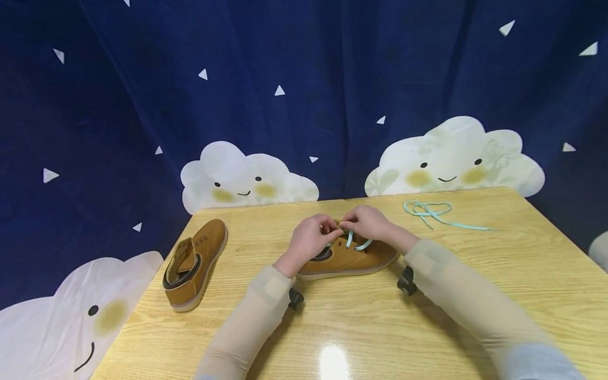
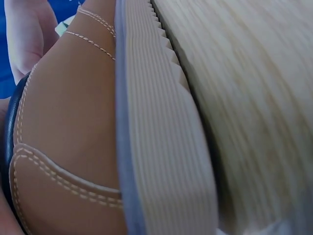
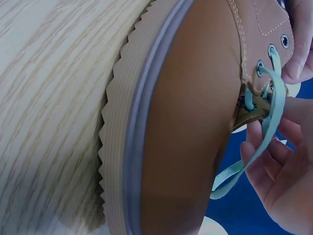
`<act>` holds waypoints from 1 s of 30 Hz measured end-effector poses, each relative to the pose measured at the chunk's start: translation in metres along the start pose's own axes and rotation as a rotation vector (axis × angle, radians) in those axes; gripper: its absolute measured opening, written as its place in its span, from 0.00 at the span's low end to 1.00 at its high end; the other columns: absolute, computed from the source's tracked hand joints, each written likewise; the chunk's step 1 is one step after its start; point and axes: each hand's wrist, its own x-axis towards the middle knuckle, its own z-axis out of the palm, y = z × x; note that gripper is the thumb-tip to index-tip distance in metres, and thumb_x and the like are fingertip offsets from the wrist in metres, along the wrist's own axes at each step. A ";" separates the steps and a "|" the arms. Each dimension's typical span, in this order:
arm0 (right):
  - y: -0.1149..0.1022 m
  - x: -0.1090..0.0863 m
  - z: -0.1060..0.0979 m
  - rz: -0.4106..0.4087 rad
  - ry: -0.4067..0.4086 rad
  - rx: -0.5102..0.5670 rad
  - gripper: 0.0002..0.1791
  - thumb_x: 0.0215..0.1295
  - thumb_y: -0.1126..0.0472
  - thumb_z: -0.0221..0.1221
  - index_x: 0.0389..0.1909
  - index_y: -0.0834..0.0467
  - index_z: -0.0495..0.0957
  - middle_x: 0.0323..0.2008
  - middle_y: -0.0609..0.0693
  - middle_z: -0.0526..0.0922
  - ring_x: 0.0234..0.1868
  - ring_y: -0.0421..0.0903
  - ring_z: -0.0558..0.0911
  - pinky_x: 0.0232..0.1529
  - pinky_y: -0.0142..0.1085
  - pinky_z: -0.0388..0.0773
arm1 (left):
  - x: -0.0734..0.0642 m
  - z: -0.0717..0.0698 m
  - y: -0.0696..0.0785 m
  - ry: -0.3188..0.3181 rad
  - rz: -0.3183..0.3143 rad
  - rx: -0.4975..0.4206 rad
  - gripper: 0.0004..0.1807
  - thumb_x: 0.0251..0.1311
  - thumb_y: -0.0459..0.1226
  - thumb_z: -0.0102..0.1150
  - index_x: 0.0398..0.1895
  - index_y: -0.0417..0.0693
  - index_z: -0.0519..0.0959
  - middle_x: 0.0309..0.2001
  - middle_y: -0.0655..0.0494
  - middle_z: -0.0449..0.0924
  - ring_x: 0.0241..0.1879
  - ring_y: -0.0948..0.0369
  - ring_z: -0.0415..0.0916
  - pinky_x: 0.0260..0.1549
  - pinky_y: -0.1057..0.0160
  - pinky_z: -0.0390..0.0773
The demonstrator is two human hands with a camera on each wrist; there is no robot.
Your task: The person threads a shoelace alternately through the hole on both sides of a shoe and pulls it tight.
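Observation:
A brown shoe (image 1: 353, 262) stands on the table with its toe to the right, a light blue shoelace (image 3: 279, 100) threaded through some of its eyelets. My left hand (image 1: 311, 236) is over the shoe's opening, its thumb and fingers pinching at the eyelet flap. From the toe side my right hand (image 1: 369, 222) reaches over, fingers curled at the tongue (image 3: 250, 117) and the lace; a loop of lace hangs past these fingers. The fingertips of both hands nearly meet. In the left wrist view the shoe's brown side (image 2: 68, 112) and ribbed sole (image 2: 161, 137) fill much of the picture.
A second brown shoe (image 1: 212, 237), its eyelets bare of lace, lies at the table's left. Another light blue lace (image 1: 467, 227) lies loosely looped at the back right. Behind the wooden table (image 1: 361, 327) hangs a dark blue curtain (image 1: 304, 47) with smiling clouds.

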 end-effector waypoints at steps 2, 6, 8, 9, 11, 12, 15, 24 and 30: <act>0.001 0.000 0.000 0.009 -0.002 0.009 0.09 0.67 0.57 0.60 0.33 0.55 0.87 0.25 0.43 0.83 0.28 0.43 0.76 0.32 0.39 0.72 | 0.001 0.000 0.001 -0.005 -0.007 0.003 0.09 0.61 0.48 0.65 0.33 0.54 0.84 0.27 0.66 0.74 0.25 0.67 0.71 0.24 0.67 0.71; 0.004 0.000 0.000 0.029 -0.007 0.032 0.09 0.68 0.58 0.60 0.34 0.56 0.88 0.27 0.44 0.84 0.28 0.43 0.77 0.32 0.37 0.72 | 0.004 0.000 0.006 -0.020 -0.031 0.033 0.09 0.60 0.49 0.66 0.31 0.55 0.84 0.27 0.66 0.74 0.25 0.68 0.71 0.25 0.67 0.71; 0.004 0.000 0.000 0.039 -0.007 0.046 0.09 0.68 0.58 0.60 0.33 0.56 0.88 0.26 0.45 0.84 0.27 0.43 0.75 0.31 0.37 0.70 | 0.007 0.000 0.009 -0.030 -0.037 0.057 0.09 0.60 0.49 0.66 0.31 0.56 0.85 0.26 0.67 0.76 0.25 0.68 0.71 0.24 0.67 0.71; 0.004 -0.001 0.000 0.039 -0.006 0.053 0.09 0.68 0.59 0.60 0.33 0.56 0.88 0.26 0.45 0.84 0.26 0.42 0.75 0.30 0.36 0.70 | 0.008 0.000 0.010 -0.035 -0.037 0.070 0.09 0.60 0.49 0.66 0.31 0.56 0.86 0.25 0.68 0.76 0.24 0.69 0.72 0.24 0.67 0.71; 0.005 -0.001 0.001 0.037 -0.003 0.060 0.09 0.68 0.59 0.60 0.33 0.56 0.88 0.26 0.44 0.84 0.25 0.41 0.74 0.30 0.35 0.69 | 0.009 0.001 0.011 -0.037 -0.033 0.097 0.08 0.60 0.48 0.66 0.32 0.57 0.87 0.24 0.69 0.77 0.24 0.70 0.72 0.23 0.67 0.71; 0.004 -0.001 0.002 0.036 -0.002 0.066 0.10 0.67 0.59 0.60 0.32 0.56 0.88 0.26 0.45 0.84 0.25 0.41 0.73 0.29 0.35 0.69 | 0.010 0.002 0.012 -0.035 -0.031 0.109 0.08 0.60 0.48 0.66 0.33 0.57 0.87 0.23 0.69 0.78 0.23 0.70 0.72 0.23 0.68 0.71; 0.003 -0.002 0.003 0.017 0.005 0.078 0.10 0.67 0.59 0.60 0.31 0.56 0.88 0.26 0.44 0.84 0.25 0.40 0.73 0.29 0.34 0.69 | 0.011 0.005 0.013 -0.014 -0.033 0.130 0.06 0.59 0.46 0.68 0.32 0.56 0.88 0.22 0.68 0.79 0.23 0.70 0.73 0.22 0.68 0.71; 0.000 -0.002 0.005 0.007 -0.001 0.097 0.10 0.67 0.59 0.60 0.30 0.56 0.88 0.26 0.45 0.84 0.25 0.41 0.74 0.29 0.35 0.69 | 0.008 0.007 0.011 0.000 -0.029 0.128 0.06 0.57 0.40 0.70 0.24 0.52 0.86 0.19 0.65 0.78 0.21 0.68 0.73 0.20 0.69 0.71; 0.002 -0.002 0.001 0.010 -0.011 0.087 0.10 0.68 0.58 0.60 0.30 0.55 0.87 0.26 0.43 0.84 0.26 0.41 0.74 0.30 0.35 0.69 | 0.010 0.007 0.011 0.002 -0.013 0.101 0.07 0.58 0.40 0.69 0.23 0.51 0.86 0.19 0.65 0.78 0.20 0.68 0.72 0.19 0.70 0.71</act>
